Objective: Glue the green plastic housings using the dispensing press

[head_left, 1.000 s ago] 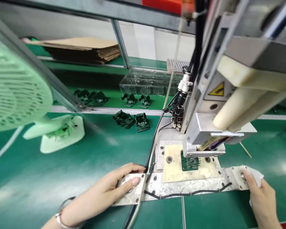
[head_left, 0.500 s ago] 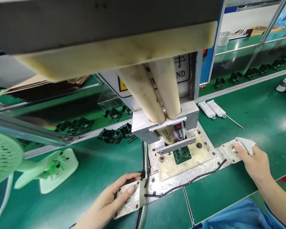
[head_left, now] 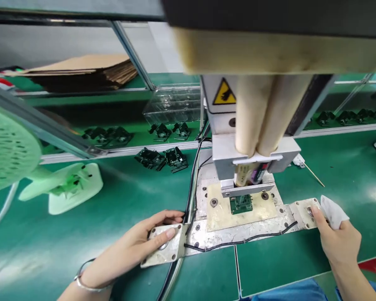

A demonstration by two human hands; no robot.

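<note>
My left hand (head_left: 144, 244) lies on the left metal plate (head_left: 163, 251) of a press, its thumb pressed on the round button there and its fingers curled over the plate's far edge. My right hand (head_left: 336, 240) presses a finger on the button of the right plate (head_left: 305, 207) and grips a white cloth (head_left: 334, 212). Between the plates a small green circuit board (head_left: 241, 204) sits on a cream fixture block (head_left: 219, 209), with the press head (head_left: 253, 167) low over it.
A pale green desk fan (head_left: 59, 188) stands at the left. Several dark green parts (head_left: 163, 158) lie beyond the press, more along the rear belt. Clear plastic trays (head_left: 175, 104) and flattened cardboard (head_left: 81, 71) sit behind. A black cable (head_left: 192, 184) runs by the left plate.
The camera view swung left and back to centre. Both hands stayed on their buttons throughout. The press head still sits low over the green board.
</note>
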